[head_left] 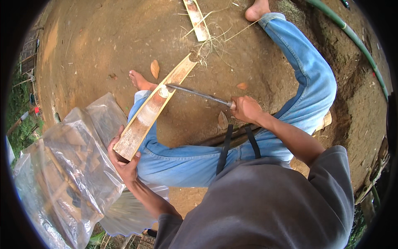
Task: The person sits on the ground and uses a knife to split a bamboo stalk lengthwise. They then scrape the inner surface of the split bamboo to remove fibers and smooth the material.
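- A long, trough-shaped half of split yellow bamboo (151, 111) is held slantwise above the left leg of the faded blue denim jeans (309, 81), its hollow side turned up; whether it is rested on the leg cannot be told.
- Its near end is clamped in the bare left hand (122, 162), the thumb being set at the right edge and the fingers wrapped round the left side.
- A slim, grey, rod-like metal tool (201, 94) is gripped in the right hand (248, 109), the fingers being closed round its near end.
- The tool's far tip is placed at the whitish cross-wall (164, 91) inside the trough; whether the wall is touched cannot be told.
- A shorter, pale yellow split bamboo piece (197, 20) is laid on the brown earth ground (103, 50), beyond the trough's far end.
- Thin, straw-coloured fibres are scattered near both pieces.
- An orange-brown dry leaf (155, 69) is seen near the bare left foot (140, 80).
- At the left, wooden pieces are covered by a clear, creased plastic sheet (93, 155).
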### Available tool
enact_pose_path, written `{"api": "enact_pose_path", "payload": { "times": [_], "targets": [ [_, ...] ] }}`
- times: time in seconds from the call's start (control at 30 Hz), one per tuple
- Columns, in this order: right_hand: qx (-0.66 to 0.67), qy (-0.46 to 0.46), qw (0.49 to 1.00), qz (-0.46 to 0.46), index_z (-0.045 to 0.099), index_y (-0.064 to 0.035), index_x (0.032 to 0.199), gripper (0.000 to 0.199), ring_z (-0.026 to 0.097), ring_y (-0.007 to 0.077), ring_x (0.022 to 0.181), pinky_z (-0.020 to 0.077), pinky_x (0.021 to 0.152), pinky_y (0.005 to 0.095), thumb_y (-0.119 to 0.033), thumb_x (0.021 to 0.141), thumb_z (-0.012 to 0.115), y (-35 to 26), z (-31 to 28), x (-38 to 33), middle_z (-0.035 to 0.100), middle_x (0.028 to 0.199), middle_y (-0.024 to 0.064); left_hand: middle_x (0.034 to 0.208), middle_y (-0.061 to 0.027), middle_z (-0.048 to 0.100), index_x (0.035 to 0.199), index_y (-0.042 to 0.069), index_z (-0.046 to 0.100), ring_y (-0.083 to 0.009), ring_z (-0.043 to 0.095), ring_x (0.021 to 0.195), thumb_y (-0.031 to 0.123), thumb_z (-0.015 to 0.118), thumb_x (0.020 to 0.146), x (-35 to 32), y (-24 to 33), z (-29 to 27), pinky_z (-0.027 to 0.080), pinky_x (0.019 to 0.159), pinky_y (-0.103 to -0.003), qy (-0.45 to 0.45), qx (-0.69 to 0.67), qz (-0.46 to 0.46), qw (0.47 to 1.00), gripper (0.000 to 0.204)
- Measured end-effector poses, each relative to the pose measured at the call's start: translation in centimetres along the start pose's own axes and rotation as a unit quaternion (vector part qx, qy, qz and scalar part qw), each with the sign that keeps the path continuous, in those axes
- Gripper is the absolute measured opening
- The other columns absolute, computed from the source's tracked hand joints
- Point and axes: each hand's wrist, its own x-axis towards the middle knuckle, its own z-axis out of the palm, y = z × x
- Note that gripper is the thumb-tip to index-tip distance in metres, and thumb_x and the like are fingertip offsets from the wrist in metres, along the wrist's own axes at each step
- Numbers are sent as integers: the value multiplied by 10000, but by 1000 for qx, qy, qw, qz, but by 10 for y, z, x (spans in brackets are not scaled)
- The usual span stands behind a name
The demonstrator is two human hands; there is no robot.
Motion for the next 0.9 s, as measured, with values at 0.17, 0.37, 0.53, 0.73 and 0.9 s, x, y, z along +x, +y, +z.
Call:
{"api": "enact_pose_path", "payload": {
  "times": [0.17, 0.37, 0.53, 0.73, 0.9],
  "targets": [
    [-33, -14, 999, -11, 674, -18, 948, 259, 670, 453, 873, 534, 797, 516, -247, 866, 586, -6, -13, 9, 677, 867, 289, 1422, -310, 464, 1308, 53, 472, -343, 492, 1323, 125, 866, 656, -2, -5, -5, 410, 1094, -444, 4, 3, -5, 1000, 765],
    [-32, 9, 999, 8, 663, -6, 927, 222, 670, 448, 840, 532, 781, 513, -206, 868, 587, 9, -11, 24, 679, 859, 261, 1420, -313, 464, 1320, 56, 458, -351, 484, 1329, 110, 856, 661, 2, -5, -4, 412, 1092, -451, 4, -3, -3, 1000, 772],
    [-35, 15, 999, 26, 657, 2, 932, 216, 672, 437, 838, 529, 780, 507, -195, 887, 578, 30, 0, 47, 682, 869, 248, 1423, -306, 465, 1323, 57, 455, -348, 490, 1325, 90, 845, 658, 5, -4, -3, 414, 1092, -443, 6, -16, 0, 1000, 772],
    [-52, -8, 998, 37, 675, -25, 1013, 245, 681, 414, 913, 534, 825, 489, -211, 867, 611, 26, -12, 42, 691, 940, 253, 1429, -298, 465, 1316, 48, 453, -344, 512, 1303, 83, 833, 645, 9, -7, -3, 435, 1074, -427, 19, -24, -13, 999, 772],
    [-61, -52, 994, 70, 694, -24, 1076, 303, 691, 385, 972, 541, 869, 462, -247, 892, 602, 20, -15, 50, 701, 991, 256, 1433, -295, 461, 1319, 50, 447, -344, 507, 1307, 101, 845, 645, 5, -7, -8, 430, 1079, -428, 20, -31, -19, 999, 784]
  ]
}}
